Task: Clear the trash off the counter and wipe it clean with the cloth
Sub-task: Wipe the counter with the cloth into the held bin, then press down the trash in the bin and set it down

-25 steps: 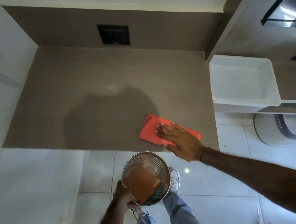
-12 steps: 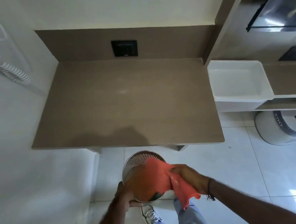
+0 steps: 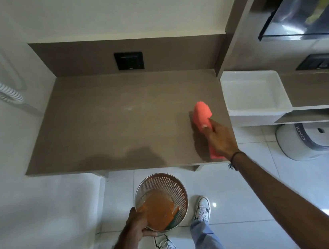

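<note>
R hand reaches out w/ arm nearly straight, palm down, fingers clamped on coral-pink cloth lying on brown matte counter nr its right edge. L hand low, wrist bent, gripping rim of perforated metal wastebasket w/ orange trash inside. Cloth's near end hidden under R hand; basket contents hard to identify.
</note>
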Motion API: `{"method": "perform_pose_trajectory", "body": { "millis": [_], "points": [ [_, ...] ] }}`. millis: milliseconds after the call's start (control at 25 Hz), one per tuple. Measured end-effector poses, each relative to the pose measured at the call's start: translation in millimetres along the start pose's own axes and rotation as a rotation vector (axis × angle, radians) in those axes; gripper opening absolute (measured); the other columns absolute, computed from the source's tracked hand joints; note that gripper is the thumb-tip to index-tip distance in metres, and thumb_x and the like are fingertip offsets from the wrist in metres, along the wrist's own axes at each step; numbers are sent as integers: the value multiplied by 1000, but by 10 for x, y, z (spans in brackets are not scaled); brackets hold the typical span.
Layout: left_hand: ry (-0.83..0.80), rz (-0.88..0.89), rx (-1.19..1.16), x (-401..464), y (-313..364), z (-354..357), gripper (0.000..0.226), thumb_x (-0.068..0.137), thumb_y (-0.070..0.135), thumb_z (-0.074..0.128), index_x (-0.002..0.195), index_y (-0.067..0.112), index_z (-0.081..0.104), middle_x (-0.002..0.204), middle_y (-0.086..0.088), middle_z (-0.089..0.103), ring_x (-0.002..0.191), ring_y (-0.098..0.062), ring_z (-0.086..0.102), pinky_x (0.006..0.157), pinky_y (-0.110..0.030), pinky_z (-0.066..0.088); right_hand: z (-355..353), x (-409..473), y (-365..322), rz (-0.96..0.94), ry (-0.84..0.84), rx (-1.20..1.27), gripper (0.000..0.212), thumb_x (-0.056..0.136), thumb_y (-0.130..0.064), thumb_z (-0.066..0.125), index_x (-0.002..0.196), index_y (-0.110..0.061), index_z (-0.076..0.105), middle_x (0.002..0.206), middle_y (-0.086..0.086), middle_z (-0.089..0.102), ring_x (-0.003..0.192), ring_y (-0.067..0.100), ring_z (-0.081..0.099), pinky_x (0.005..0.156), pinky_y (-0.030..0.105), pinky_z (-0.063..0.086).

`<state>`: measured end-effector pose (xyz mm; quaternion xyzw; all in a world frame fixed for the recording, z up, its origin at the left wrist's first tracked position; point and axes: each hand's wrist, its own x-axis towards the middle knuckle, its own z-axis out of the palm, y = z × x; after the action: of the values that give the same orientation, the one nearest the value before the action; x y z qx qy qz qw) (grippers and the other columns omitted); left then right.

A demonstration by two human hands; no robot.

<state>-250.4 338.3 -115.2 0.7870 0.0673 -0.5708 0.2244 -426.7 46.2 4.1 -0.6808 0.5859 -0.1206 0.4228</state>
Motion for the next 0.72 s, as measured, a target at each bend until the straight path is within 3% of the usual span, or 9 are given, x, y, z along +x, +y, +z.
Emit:
{"method": "perform_pose_trajectory", "body": {
  "millis": [80, 120, 200, 280, 320, 440, 560, 640, 720],
  "points": [
    [-16, 7, -2, 13, 3, 58, 44, 97, 21, 62, 137, 13, 44, 139, -29, 56, 96, -53, 72, 60, -58, 65, 164, -55, 13, 35, -205, -20, 55, 102, -39, 48, 153, -21, 36, 158, 8, 40, 143, 26, 42, 117, 37, 31],
    [-22, 10, -5, 30, -7, 79, 41, 98, 17, 60, 136, 13, 45, 137, -29, 58, 93, -51, 74, 60, -57, 66, 239, -129, 28, 8, -184, 22, 54, 101, -37, 51, 151, -21, 40, 155, 7, 45, 140, 25, 46, 118, 38, 33],
    [-32, -1, -15, 50, -16, 121, 37, 100, 18, 57, 135, 12, 46, 133, -29, 62, 88, -49, 76, 60, -56, 66, 365, -335, 112, -150, 68, 94, 29, 97, -34, 57, 123, -23, 66, 120, 8, 73, 107, 21, 68, 94, 37, 56],
    [-41, -11, -34, 21, -9, 184, 32, 102, 23, 52, 132, 12, 50, 129, -28, 64, 87, -49, 76, 60, -57, 66, 521, -640, 324, -232, 142, 75, 14, 93, -34, 59, 85, -26, 67, 76, -6, 72, 66, 7, 64, 58, 31, 55],
    [-45, -5, -43, 13, -7, 220, 30, 103, 25, 50, 130, 13, 51, 128, -27, 65, 88, -49, 76, 61, -59, 65, 615, -800, 468, -229, 99, 28, 16, 90, -36, 60, 79, -26, 63, 68, -9, 67, 60, 7, 61, 51, 28, 50],
    [-65, 12, -65, 29, -28, 321, 29, 103, 34, 49, 124, 15, 56, 122, -25, 69, 93, -47, 75, 65, -62, 64, 882, -1110, 938, -34, -60, -163, 21, 80, -46, 66, 95, -31, 62, 85, -10, 70, 75, 7, 66, 62, 28, 56],
    [-110, 20, -15, 284, -75, 478, 33, 100, 42, 54, 122, 18, 60, 117, -20, 73, 97, -43, 75, 68, -64, 64, 1197, -946, 1379, 289, -254, -144, 66, 80, -29, 74, 139, -12, 50, 127, 10, 64, 115, 27, 63, 94, 36, 52],
    [-114, 43, 38, 586, -117, 601, 33, 97, 49, 56, 119, 25, 61, 119, -16, 72, 101, -41, 74, 69, -61, 65, 1424, -711, 1664, 440, -373, -41, 54, 83, -16, 73, 135, -8, 57, 127, 13, 68, 105, 23, 63, 92, 33, 52],
    [-91, 81, 144, 1076, -196, 754, 25, 94, 52, 56, 110, 34, 61, 122, -11, 70, 105, -38, 72, 77, -59, 65, 1746, -476, 2043, 432, -392, -77, 29, 85, -15, 69, 113, -11, 71, 110, 11, 76, 88, 18, 61, 77, 24, 46]
  ]
}}
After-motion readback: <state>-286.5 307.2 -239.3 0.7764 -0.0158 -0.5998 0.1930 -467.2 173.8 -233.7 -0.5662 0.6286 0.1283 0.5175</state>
